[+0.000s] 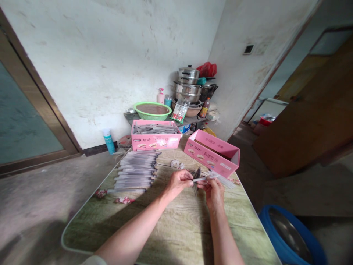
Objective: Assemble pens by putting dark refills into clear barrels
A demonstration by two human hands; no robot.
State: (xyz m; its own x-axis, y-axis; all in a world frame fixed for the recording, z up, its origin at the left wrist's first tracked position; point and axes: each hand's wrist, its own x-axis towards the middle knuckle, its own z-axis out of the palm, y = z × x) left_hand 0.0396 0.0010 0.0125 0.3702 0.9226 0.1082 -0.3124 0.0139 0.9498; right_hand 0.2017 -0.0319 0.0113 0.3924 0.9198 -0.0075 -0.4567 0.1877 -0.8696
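Observation:
A slim, translucent pen lies level between my two hands above the table. My left hand pinches its left end, fingers closed. Around its right part are the closed fingers of my right hand. Dark thin pieces lie just behind and beneath the hands, partly hidden; their kind is unclear. Clear tubes spread out beside my right hand. To the left, several similar pens with dark tips lie in a stacked row.
A pink box full of pens stands at the back left; another pink box stands at the back right. Behind them are a green basin, stacked pots and a bottle. A blue tub sits right of the table.

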